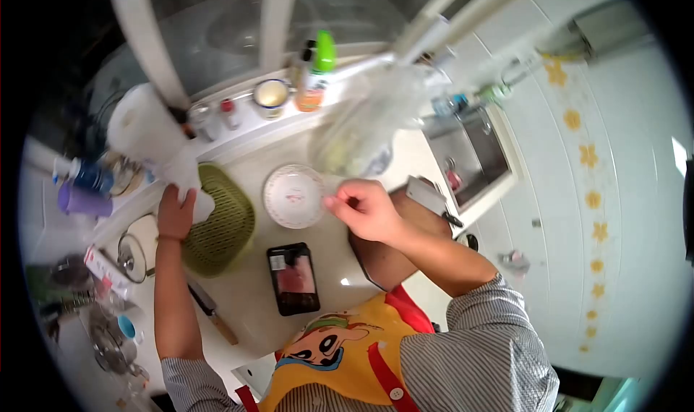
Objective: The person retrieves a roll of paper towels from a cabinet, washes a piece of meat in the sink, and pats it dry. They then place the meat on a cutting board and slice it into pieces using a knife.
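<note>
My left hand (177,213) is closed on the loose end of a white paper towel (189,181), which hangs from a paper towel roll (137,126) by the window sill. Beneath that hand lies a green plastic basket (230,224). My right hand (366,209) is raised beside a white plate (293,195) with a floral rim. Its fingers are curled with the thumb pressed in; whatever may be between them is hidden. Nearer my body is a black tray of packaged meat (295,278). A brown cutting board (394,256) lies partly under my right forearm.
A cleaver (426,195) rests on the board's far edge near the sink (466,155). Left of the meat lies a knife (213,311). A plastic bag (369,123) stands behind the plate. A spray bottle (316,76) and an enamel mug (272,97) line the sill.
</note>
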Action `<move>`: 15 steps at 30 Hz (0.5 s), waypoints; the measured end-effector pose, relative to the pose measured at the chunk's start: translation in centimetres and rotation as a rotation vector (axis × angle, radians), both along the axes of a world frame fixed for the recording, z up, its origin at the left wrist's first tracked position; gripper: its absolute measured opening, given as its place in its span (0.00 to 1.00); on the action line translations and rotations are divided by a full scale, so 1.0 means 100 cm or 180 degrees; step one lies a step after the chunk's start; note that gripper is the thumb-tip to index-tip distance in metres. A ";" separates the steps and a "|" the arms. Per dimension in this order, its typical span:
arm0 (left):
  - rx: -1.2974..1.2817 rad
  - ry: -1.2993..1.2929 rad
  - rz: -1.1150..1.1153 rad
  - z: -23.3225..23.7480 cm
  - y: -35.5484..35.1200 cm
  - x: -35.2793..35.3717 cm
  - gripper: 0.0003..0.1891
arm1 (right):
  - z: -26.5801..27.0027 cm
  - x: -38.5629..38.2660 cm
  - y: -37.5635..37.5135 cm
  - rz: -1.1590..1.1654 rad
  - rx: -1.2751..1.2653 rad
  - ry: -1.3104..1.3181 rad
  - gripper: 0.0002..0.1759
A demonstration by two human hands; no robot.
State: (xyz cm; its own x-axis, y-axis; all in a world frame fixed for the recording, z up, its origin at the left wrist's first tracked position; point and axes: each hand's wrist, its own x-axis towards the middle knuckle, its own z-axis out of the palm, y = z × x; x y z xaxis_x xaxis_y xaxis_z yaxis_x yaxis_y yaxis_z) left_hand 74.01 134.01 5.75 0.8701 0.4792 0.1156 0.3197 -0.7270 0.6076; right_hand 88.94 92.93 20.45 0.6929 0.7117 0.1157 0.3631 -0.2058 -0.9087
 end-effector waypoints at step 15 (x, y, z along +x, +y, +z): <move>-0.5156 -0.0098 -0.0091 -0.004 -0.510 0.097 0.27 | -0.251 0.326 -0.568 -0.2171 -0.3056 -0.0263 0.23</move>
